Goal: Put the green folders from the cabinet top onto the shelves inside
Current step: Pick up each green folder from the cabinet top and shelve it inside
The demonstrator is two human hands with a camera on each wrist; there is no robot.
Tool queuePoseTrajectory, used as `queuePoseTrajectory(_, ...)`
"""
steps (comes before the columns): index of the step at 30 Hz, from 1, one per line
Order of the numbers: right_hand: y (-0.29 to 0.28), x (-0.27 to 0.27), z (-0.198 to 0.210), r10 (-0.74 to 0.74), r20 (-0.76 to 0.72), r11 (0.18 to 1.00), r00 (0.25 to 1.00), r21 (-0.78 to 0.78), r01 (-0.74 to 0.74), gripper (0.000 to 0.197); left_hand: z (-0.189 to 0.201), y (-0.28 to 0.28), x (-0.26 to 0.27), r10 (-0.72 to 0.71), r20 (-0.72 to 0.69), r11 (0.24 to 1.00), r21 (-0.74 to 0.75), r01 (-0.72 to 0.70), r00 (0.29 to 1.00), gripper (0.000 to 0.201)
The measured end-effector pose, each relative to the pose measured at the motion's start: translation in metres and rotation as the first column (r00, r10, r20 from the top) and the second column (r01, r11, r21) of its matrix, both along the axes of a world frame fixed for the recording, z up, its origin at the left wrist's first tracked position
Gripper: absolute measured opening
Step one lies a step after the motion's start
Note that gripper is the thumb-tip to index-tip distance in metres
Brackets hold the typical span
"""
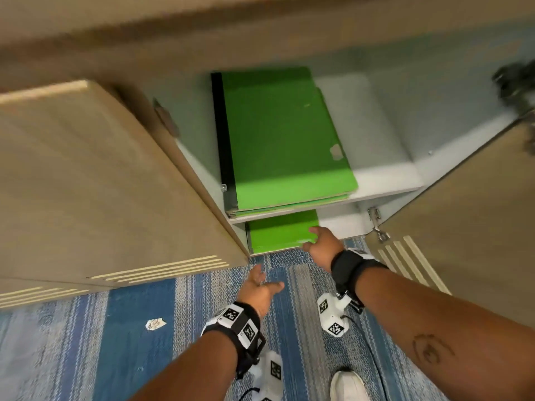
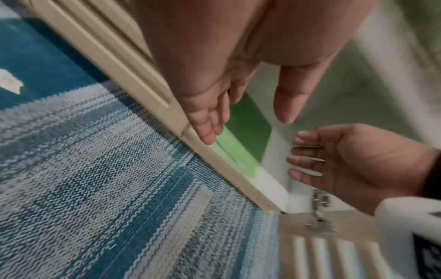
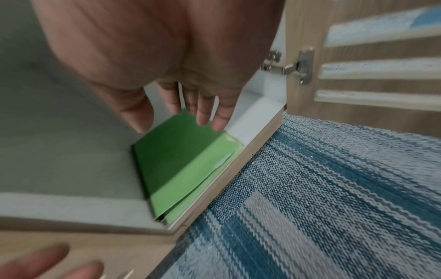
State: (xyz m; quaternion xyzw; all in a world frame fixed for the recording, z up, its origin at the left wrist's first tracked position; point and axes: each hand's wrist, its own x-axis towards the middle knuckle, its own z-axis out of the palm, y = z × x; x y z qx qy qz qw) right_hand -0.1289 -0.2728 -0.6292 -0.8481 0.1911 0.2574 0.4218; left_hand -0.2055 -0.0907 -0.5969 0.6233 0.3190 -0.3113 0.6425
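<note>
A stack of green folders (image 1: 286, 140) with a black spine lies flat on the upper shelf (image 1: 388, 180) of the open cabinet. More green folders (image 1: 278, 233) (image 3: 181, 160) (image 2: 248, 128) lie on the bottom shelf at its left side. My right hand (image 1: 311, 238) (image 3: 179, 126) reaches to their front right corner with straight, spread fingers; whether it touches them I cannot tell. My left hand (image 1: 265, 277) (image 2: 245, 128) hangs open above the carpet just in front of the cabinet and holds nothing.
The left door (image 1: 101, 183) and right door (image 1: 463, 212) stand wide open on either side, with a metal hinge (image 1: 376, 224) by the right hand. A paper scrap (image 1: 155, 324) lies on the blue striped carpet (image 1: 130, 357). A white shoe (image 1: 347, 383) shows below.
</note>
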Motion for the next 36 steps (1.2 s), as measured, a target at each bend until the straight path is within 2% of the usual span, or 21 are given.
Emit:
queuePoseTrajectory(3, 0.008, -0.034, 0.075, -0.006, -0.011, 0.998, 1.000, 0.068, 0.007, 0.057, 0.079, -0.006, -0.009, -0.041, 0.034, 0.999, -0.007, 0.041, 0.999, 0.077)
queuePoseTrajectory(7, 0.027, -0.072, 0.210, 0.084, -0.005, 0.991, 0.996, 0.106, -0.084, 0.054, 0.206, -0.006, -0.016, -0.116, 0.111, 0.993, -0.002, 0.117, 0.987, 0.070)
queuePoseTrajectory(10, 0.043, -0.086, 0.306, 0.100, -0.001, 0.987, 0.995, 0.129, -0.099, 0.056, 0.283, 0.003, -0.011, -0.126, 0.159, 0.992, 0.009, 0.126, 0.979, 0.070)
queuePoseTrajectory(14, 0.062, -0.083, 0.428, 0.088, 0.084, 0.984, 0.993, 0.148, -0.099, 0.056, 0.393, 0.022, -0.001, -0.183, 0.254, 0.983, 0.066, 0.171, 0.950, 0.062)
queuePoseTrajectory(16, 0.069, -0.073, 0.476, 0.074, 0.142, 0.986, 0.987, 0.137, -0.094, 0.060, 0.439, 0.029, 0.011, -0.242, 0.298, 0.969, 0.119, 0.216, 0.923, 0.058)
queuePoseTrajectory(19, 0.078, -0.046, 0.545, 0.072, 0.215, 0.988, 0.974, 0.115, -0.099, 0.059, 0.510, 0.039, 0.039, -0.348, 0.400, 0.932, 0.249, 0.265, 0.848, 0.050)
queuePoseTrajectory(20, 0.081, -0.035, 0.561, 0.074, 0.242, 0.990, 0.967, 0.098, -0.100, 0.055, 0.528, 0.041, 0.047, -0.396, 0.411, 0.908, 0.311, 0.282, 0.821, 0.056)
queuePoseTrajectory(22, 0.083, -0.010, 0.583, 0.034, 0.303, 0.994, 0.952, 0.091, -0.064, 0.048, 0.550, 0.045, 0.067, -0.416, 0.433, 0.893, 0.360, 0.270, 0.800, 0.071)
queuePoseTrajectory(23, 0.084, 0.004, 0.594, 0.009, 0.326, 0.994, 0.945, 0.104, -0.046, 0.047, 0.559, 0.047, 0.078, -0.402, 0.444, 0.900, 0.352, 0.256, 0.801, 0.071)
queuePoseTrajectory(25, 0.085, 0.033, 0.604, 0.011, 0.353, 0.997, 0.936, 0.073, -0.040, 0.052, 0.570, 0.049, 0.096, -0.373, 0.462, 0.911, 0.345, 0.224, 0.805, 0.061)
queuePoseTrajectory(29, 0.076, 0.094, 0.600, 0.131, 0.375, 0.986, 0.918, -0.143, -0.082, 0.062, 0.568, 0.050, 0.127, -0.407, 0.426, 0.884, 0.406, 0.231, 0.808, 0.052)
queuePoseTrajectory(31, 0.072, 0.124, 0.593, 0.283, 0.348, 0.928, 0.894, -0.333, -0.165, 0.065, 0.560, 0.052, 0.137, -0.427, 0.399, 0.870, 0.424, 0.249, 0.811, 0.050)
queuePoseTrajectory(33, 0.070, 0.152, 0.586, 0.416, 0.266, 0.834, 0.870, -0.494, -0.248, 0.071, 0.551, 0.055, 0.148, -0.443, 0.372, 0.855, 0.449, 0.260, 0.816, 0.049)
queuePoseTrajectory(36, 0.072, 0.180, 0.573, 0.511, 0.069, 0.715, 0.857, -0.588, -0.379, 0.072, 0.543, 0.059, 0.168, -0.462, 0.361, 0.832, 0.493, 0.255, 0.810, 0.044)
